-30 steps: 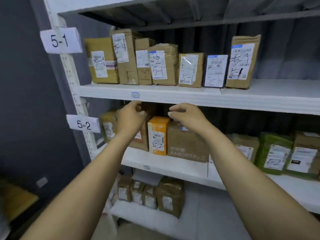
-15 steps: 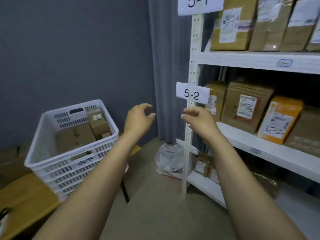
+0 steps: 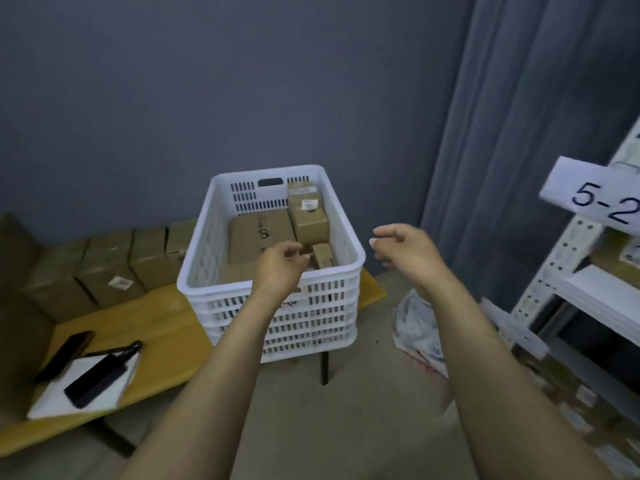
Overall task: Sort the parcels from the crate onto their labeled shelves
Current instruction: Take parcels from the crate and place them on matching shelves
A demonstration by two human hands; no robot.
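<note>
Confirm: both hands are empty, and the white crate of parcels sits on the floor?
Not the floor: the head view shows the crate sitting on the yellow bench. The rest holds: the left hand and right hand hold nothing, and parcels lie in the crate.

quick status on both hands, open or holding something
Left hand: open, fingers loosely curled above the white crate, holding nothing.
Right hand: open, loosely curled, empty, in the air to the right of the crate.

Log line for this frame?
phase: pre-pick | left hand: empty, in front of crate | right hand: empty, right of crate | parcels: in crate
</note>
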